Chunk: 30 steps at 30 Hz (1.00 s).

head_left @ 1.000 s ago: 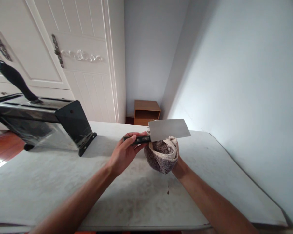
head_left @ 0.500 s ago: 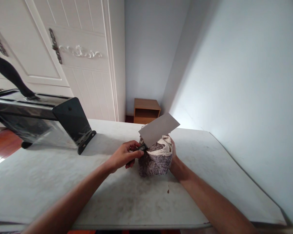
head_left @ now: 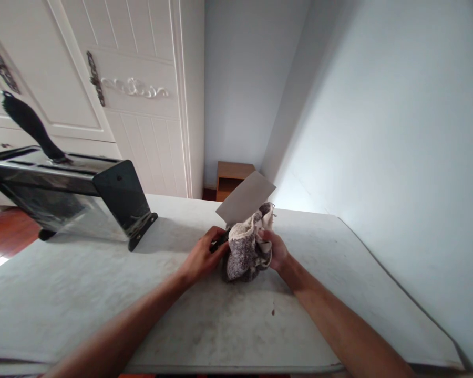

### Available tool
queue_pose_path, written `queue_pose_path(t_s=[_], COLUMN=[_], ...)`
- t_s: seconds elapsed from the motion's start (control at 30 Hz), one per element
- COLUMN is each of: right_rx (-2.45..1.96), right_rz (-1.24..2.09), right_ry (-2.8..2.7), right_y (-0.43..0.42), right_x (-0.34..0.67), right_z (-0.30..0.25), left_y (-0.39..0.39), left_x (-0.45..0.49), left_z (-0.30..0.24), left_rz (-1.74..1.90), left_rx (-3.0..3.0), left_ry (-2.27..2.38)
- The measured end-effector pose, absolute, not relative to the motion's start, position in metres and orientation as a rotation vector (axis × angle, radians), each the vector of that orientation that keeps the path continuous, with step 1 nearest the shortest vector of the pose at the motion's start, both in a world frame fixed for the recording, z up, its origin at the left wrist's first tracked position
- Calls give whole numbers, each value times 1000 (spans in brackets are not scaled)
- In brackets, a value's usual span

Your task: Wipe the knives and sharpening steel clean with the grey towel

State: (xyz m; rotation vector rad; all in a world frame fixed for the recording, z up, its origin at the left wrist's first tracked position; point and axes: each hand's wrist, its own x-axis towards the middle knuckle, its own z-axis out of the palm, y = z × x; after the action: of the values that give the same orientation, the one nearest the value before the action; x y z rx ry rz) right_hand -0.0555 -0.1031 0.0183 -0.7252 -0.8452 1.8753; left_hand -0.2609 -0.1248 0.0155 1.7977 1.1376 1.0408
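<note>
My left hand (head_left: 202,257) is closed round the dark handle of a cleaver (head_left: 244,198), whose broad steel blade tilts up and to the right. My right hand (head_left: 274,251) grips a speckled grey and cream cloth (head_left: 244,252), bunched against the lower part of the blade just above the pale tabletop (head_left: 142,304). The cleaver's handle is mostly hidden by my fingers and the cloth.
A shiny metal knife block (head_left: 67,197) with a black end plate stands at the left, one black-handled knife (head_left: 31,126) sticking out of its top. White cupboard doors rise behind it. A small wooden cabinet (head_left: 230,178) sits in the far corner. A plain wall runs along the right.
The cleaver blade has swung from level to steeply tilted up. The cloth has moved from under the blade to bunched beside it, near the handle. Both hands have drawn closer together.
</note>
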Motion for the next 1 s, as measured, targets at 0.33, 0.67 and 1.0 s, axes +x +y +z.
queue_pose_path(t_s=[0.33, 0.67, 1.0], right_rx=[-792, -855, -860], right_rz=[1604, 1391, 1253], right_ry=[-911, -814, -746], right_y=[-108, -94, -72], right_x=[-79, -74, -43], right_z=[28, 31, 34], left_y=[-124, -120, -115], left_x=[-267, -269, -273], left_z=[13, 21, 20], left_rz=[883, 679, 715], left_rx=[1988, 2196, 2364], left_ry=[1079, 1476, 1622])
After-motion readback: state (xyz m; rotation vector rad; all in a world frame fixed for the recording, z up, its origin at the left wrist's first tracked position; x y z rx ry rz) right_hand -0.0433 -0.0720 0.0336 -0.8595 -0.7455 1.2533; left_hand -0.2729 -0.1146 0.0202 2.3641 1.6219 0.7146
